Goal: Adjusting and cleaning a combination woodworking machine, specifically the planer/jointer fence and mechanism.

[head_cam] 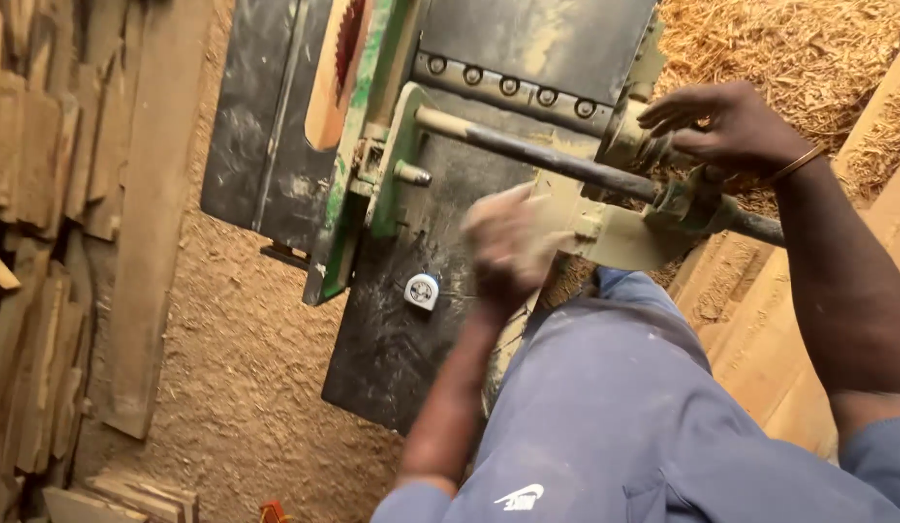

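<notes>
Saw table (392, 339): dark top, its near edge hung over sawdust floor (237, 368).
Left hand (503, 247): blurred over the table beside the rail (547, 160); grip could not be told.
Right hand (726, 126): fingers curled on the rail's knob (634, 145).
Tape measure (422, 291): on the table, left of the left hand.
Blade (348, 44): at the table's far edge.
Planks (43, 242): stacked left of the table.

Sawdust covers the floor (242, 358) through the lower middle of the frame. Stacked wooden offcuts (29, 281) fill the left edge, with a long plank (155, 223) beside them. A heap of pale wood shavings (808, 48) fills the upper right corner, above pale boards (760, 349).
</notes>
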